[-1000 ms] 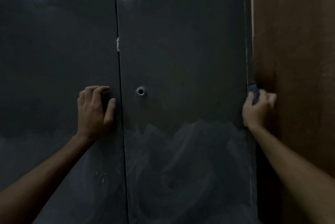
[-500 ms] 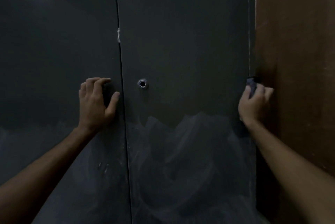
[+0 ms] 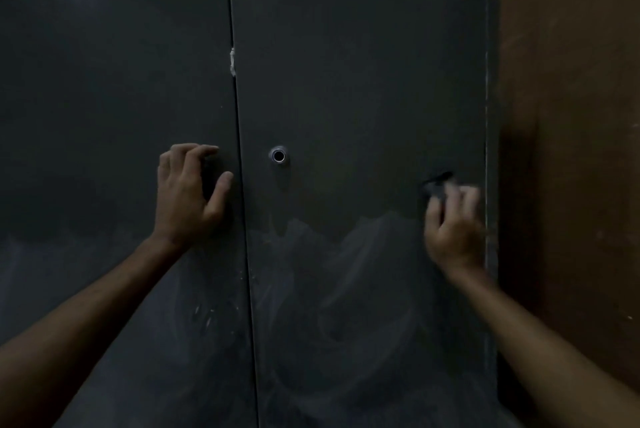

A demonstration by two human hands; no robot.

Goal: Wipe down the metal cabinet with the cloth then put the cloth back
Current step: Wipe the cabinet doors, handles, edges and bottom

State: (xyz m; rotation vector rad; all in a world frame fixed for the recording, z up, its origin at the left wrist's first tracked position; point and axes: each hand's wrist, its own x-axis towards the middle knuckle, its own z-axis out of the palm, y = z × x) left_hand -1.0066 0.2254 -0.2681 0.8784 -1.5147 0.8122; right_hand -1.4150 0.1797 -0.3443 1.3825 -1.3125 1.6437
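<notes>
A tall dark grey metal cabinet [image 3: 363, 64] with two smooth, faintly glossy doors fills the view. Just beside its right edge stands a brown, matt wooden panel [image 3: 571, 150]. A thin vertical seam [image 3: 239, 185] parts the two doors, with a small whitish chip [image 3: 232, 62] on it higher up. A round silver-rimmed keyhole [image 3: 278, 155] sits in the right door, between the two hands. The lower half of both doors carries pale, cloudy smear marks [image 3: 346, 271]; the upper half looks darker and even.

The left hand [image 3: 188, 193] rests on the left door just beside the seam, fingers curled and thumb spread, holding nothing. The right hand [image 3: 452, 223], blurred, presses a small dark crumpled cloth [image 3: 437, 185] against the right door near its right edge, fingers closed over it.
</notes>
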